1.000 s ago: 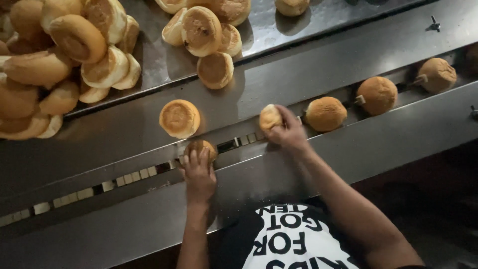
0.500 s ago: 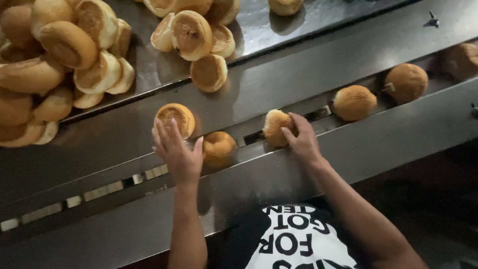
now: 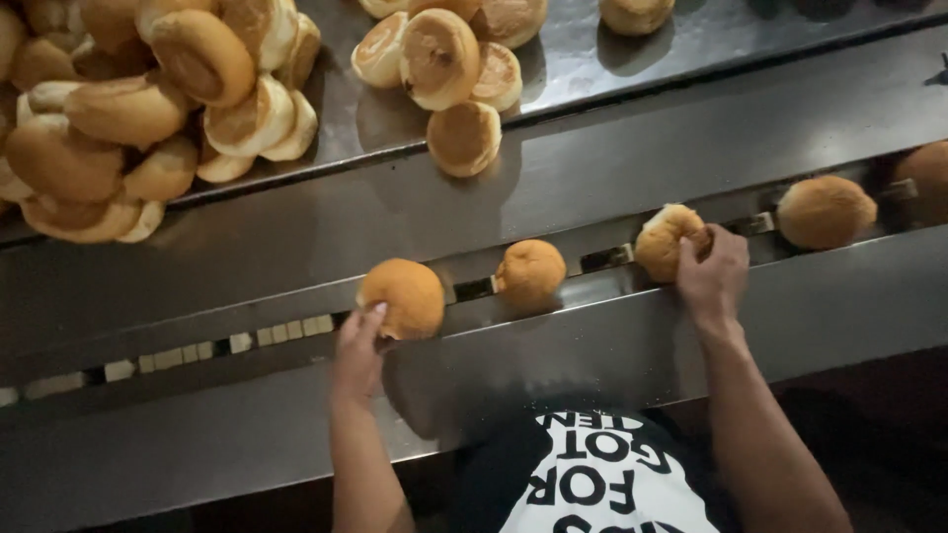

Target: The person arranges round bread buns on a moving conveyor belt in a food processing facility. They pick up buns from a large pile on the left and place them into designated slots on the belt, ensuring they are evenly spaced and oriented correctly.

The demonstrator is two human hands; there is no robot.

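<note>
The left hand (image 3: 357,347) rests its fingertips against the near left side of a round golden bun (image 3: 403,296) that sits on the narrow conveyor track (image 3: 197,347); the fingers are loosely curled along the bun rather than wrapped round it, so the touch is plain but a firm hold cannot be told. The right hand (image 3: 711,271) is farther along the same track, its fingers bent over the right side of a paler bun (image 3: 666,242), which looks split or torn at the top; the hand is pressed to it and partly covers it.

Between the two hands a third bun (image 3: 530,272) stands alone on the track, touched by neither. Beyond the right hand another bun (image 3: 826,210) sits on the track, and the edge of one more (image 3: 926,178) shows at the frame's right border.

Behind the track, past a sloping steel ledge (image 3: 632,158), lies a steel tray surface (image 3: 583,69). A large heap of buns (image 3: 128,109) fills its left end, some lying cut face up, and a smaller cluster (image 3: 449,69) lies near the middle, one of them at the tray's front lip. The person's dark printed shirt (image 3: 592,474) shows at the bottom.
</note>
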